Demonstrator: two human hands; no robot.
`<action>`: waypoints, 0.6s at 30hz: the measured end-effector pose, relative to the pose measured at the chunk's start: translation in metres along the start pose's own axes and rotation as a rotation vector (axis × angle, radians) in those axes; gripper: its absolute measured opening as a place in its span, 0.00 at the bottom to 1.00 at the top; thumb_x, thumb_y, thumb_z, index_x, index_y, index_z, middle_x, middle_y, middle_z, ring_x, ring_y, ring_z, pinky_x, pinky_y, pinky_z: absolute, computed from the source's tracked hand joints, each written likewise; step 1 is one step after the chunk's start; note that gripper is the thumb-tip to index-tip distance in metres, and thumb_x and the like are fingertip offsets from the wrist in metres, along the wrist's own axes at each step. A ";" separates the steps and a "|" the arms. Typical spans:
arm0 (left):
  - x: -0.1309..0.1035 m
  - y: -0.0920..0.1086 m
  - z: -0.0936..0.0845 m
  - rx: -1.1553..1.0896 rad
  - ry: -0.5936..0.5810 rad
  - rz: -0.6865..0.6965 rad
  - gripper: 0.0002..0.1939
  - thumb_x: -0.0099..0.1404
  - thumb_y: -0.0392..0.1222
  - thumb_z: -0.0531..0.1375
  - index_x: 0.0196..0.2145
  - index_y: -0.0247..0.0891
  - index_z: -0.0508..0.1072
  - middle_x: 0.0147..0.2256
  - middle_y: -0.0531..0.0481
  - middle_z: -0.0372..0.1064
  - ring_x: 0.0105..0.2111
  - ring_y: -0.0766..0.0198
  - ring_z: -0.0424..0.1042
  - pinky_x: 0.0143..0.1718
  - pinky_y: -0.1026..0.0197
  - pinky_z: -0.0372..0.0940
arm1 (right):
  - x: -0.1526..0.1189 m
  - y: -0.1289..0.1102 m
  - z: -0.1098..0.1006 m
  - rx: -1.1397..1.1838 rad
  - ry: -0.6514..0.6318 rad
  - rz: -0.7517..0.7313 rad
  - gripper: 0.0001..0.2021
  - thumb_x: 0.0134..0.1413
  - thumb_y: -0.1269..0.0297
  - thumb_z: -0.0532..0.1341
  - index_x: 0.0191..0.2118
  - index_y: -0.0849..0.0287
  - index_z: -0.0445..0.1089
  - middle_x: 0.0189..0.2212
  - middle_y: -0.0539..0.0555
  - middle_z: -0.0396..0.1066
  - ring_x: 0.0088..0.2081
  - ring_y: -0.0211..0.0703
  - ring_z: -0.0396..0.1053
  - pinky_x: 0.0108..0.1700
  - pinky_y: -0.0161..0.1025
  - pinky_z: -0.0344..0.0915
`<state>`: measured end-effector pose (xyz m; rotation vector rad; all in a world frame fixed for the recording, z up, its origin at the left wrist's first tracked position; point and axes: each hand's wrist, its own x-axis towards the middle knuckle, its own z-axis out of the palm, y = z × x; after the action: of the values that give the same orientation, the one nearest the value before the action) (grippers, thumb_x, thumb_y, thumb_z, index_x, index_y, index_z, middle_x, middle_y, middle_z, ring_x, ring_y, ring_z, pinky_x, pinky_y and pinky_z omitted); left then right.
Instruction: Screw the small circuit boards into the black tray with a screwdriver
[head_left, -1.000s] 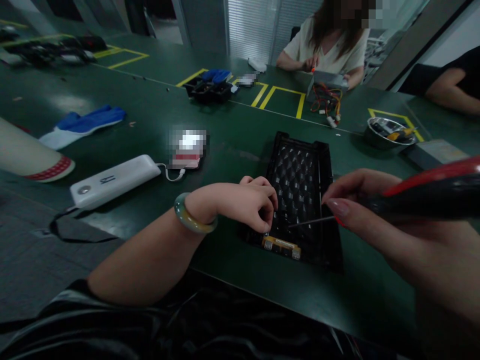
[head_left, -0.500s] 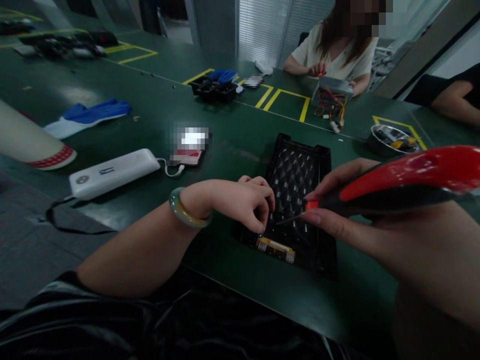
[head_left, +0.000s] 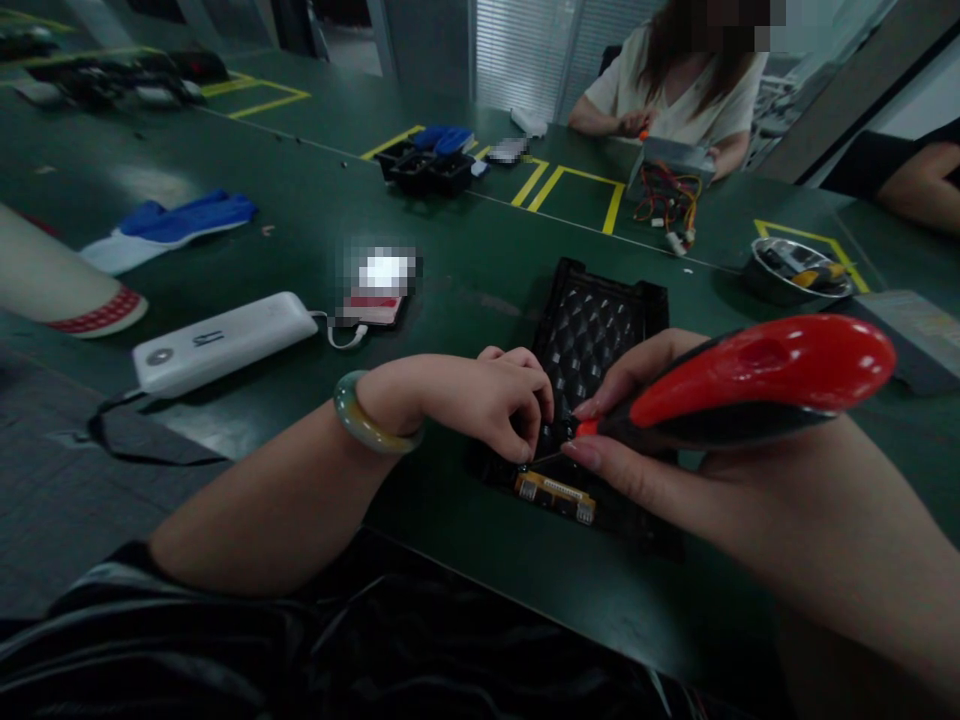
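Observation:
A black textured plastic panel (head_left: pixel 589 335) lies on the green table. Near its front edge sits a small yellow-brown circuit board (head_left: pixel 556 496) with white and metal connectors. My left hand (head_left: pixel 499 400) rests at the panel's left side, fingers curled and pinched by the board's upper left corner; what they hold is too small to name. In my right hand (head_left: pixel 660 440) is a red and black electric screwdriver (head_left: pixel 765 375), its thin bit pointing left, with the tip close to my left fingertips.
To the left lie a white power bank (head_left: pixel 225 343), a phone (head_left: pixel 379 290) on its cable and a blue-white glove (head_left: pixel 184 222). Farther back are a black tray (head_left: pixel 424 170), a metal bowl (head_left: pixel 799 272) and a person (head_left: pixel 686 90) with a wired metal box (head_left: pixel 675 165).
My right hand has moved left with the screwdriver, bringing its bit from over the panel to my left fingertips. My left hand has barely moved.

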<state>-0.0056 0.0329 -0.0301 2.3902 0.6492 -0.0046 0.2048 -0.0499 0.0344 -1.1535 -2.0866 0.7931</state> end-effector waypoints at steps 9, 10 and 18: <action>-0.001 0.004 -0.002 0.016 -0.020 -0.032 0.05 0.59 0.45 0.67 0.33 0.44 0.79 0.49 0.56 0.74 0.56 0.53 0.59 0.52 0.54 0.49 | 0.002 0.000 0.004 0.026 -0.021 -0.005 0.08 0.51 0.65 0.72 0.36 0.49 0.73 0.32 0.44 0.74 0.29 0.36 0.72 0.37 0.32 0.73; -0.001 0.003 -0.002 0.018 -0.022 -0.025 0.05 0.59 0.45 0.67 0.33 0.44 0.79 0.49 0.56 0.74 0.56 0.53 0.59 0.52 0.54 0.49 | 0.001 0.000 0.004 0.029 -0.019 -0.003 0.09 0.51 0.64 0.72 0.37 0.49 0.73 0.33 0.44 0.75 0.30 0.36 0.73 0.37 0.33 0.74; -0.003 0.005 -0.004 0.047 -0.009 -0.006 0.10 0.59 0.48 0.66 0.38 0.45 0.78 0.49 0.54 0.73 0.54 0.53 0.61 0.52 0.55 0.53 | 0.000 0.003 0.001 0.045 -0.019 0.117 0.19 0.53 0.54 0.70 0.50 0.50 0.70 0.45 0.49 0.74 0.42 0.43 0.76 0.44 0.39 0.75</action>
<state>-0.0072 0.0308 -0.0234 2.4318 0.6585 -0.0334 0.2055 -0.0485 0.0314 -1.2577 -2.0211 0.9047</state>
